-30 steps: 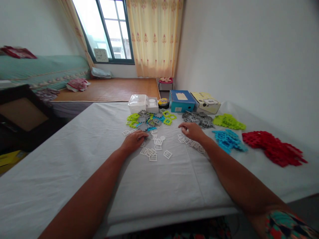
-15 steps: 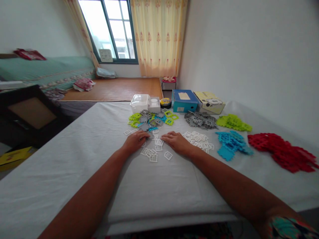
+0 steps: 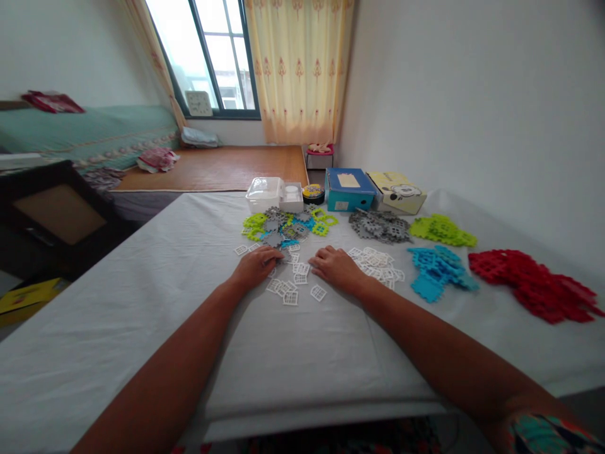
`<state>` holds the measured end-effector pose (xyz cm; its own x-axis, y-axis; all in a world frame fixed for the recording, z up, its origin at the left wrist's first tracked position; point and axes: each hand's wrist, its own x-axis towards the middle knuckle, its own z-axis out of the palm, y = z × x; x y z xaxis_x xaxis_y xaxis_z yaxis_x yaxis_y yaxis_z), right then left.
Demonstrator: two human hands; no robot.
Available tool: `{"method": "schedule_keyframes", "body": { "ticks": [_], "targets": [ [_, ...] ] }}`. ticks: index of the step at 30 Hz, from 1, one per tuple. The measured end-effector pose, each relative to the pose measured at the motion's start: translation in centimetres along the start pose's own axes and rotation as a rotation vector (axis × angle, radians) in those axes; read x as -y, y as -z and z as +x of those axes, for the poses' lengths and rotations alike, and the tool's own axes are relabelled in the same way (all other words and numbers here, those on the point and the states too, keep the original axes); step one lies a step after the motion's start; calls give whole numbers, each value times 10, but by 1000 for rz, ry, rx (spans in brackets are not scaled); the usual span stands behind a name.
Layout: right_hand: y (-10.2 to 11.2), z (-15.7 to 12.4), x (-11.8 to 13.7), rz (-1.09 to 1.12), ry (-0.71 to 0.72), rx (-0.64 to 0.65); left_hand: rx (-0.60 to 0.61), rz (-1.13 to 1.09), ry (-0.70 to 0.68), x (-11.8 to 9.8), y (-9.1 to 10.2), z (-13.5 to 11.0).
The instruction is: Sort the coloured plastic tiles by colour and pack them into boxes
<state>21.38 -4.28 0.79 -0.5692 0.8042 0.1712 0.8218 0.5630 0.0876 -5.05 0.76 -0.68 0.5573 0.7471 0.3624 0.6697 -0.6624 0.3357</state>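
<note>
My left hand (image 3: 255, 265) rests palm down on the white cloth, fingers curled over small white lattice tiles (image 3: 289, 291) beside a grey piece. My right hand (image 3: 336, 267) lies flat, fingertips on the same scatter of white tiles. To its right sits a sorted heap of white tiles (image 3: 378, 265). A mixed heap of lime, grey and blue pieces (image 3: 283, 227) lies just beyond both hands.
Sorted heaps lie to the right: grey (image 3: 378, 226), lime (image 3: 442, 231), blue (image 3: 437, 268), red (image 3: 534, 284). Clear plastic tubs (image 3: 271, 193), a blue box (image 3: 347, 188) and a cream box (image 3: 397, 191) stand at the table's far edge. A bed and window lie beyond.
My right hand moved left from the white heap to the loose white tiles in the middle. My left hand stayed where it was.
</note>
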Motion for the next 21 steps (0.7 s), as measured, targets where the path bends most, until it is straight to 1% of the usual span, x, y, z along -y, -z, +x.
{"method": "schedule_keyframes", "body": {
  "ticks": [4, 6, 11, 13, 14, 16, 17, 19, 21],
  "targets": [
    [4, -1, 0, -25, -27, -16, -7, 7, 20, 1, 0, 0],
    [8, -3, -6, -42, -88, -36, -14, 7, 26, 2, 0, -1],
    [16, -18, -40, -103, -338, -122, -21, 10, 26, 3, 0, -1],
    [16, -23, -51, -115, -398, -137, -19, 13, 19, 3, 0, -1],
    [16, -24, -54, -106, -405, -151, -17, 12, 14, 3, -1, -1],
    [14, -23, -52, -40, -362, -198, -11, 8, 4, 2, -1, -1],
    [12, -21, -46, 17, -308, -223, -11, 8, 2, 1, -1, -1],
    [9, -14, -28, 145, -144, -240, -16, 11, 7, 0, -1, -1],
    [4, -7, -7, 233, 33, -200, -18, 13, 14, -1, 0, -2]
  ]
}}
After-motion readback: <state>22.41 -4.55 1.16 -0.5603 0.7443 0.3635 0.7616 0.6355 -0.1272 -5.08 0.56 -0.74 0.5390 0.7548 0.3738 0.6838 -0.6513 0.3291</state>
